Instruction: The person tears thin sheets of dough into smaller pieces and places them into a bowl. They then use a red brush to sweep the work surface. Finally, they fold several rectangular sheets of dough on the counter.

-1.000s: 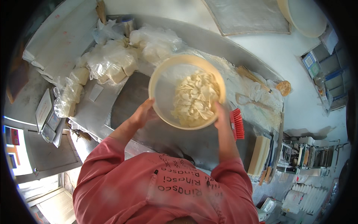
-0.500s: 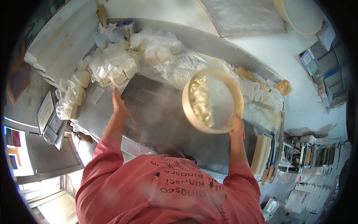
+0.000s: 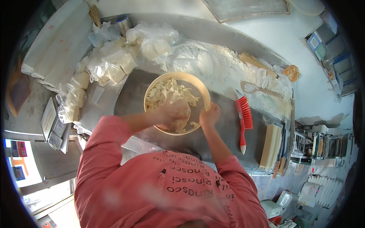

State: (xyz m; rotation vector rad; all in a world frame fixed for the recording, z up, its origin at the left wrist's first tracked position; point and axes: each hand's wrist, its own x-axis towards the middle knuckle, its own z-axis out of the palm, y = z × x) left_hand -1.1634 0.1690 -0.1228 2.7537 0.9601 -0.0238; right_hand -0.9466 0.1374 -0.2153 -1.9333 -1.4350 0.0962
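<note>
A round sieve with a pale wooden rim sits over the dark work surface in front of me. Flat, pale pieces that look like dough are heaped mostly in its left half. Reaching in over the near left rim, my left hand is among the pieces, its fingers smeared by motion. My right hand is closed round the sieve's right rim. To the right of that hand lies a red brush with red bristles and a white-tipped handle.
Dough-like blocks in clear plastic bags line the back left. Flour covers plastic along the back, with a straw whisk and a flat wooden tool. Pale slabs stand at right, a scale at left.
The tilted sieve has moved left and now sits level over the work surface. My left hand has gone from outside into it. The red brush, mostly hidden before, now shows.
</note>
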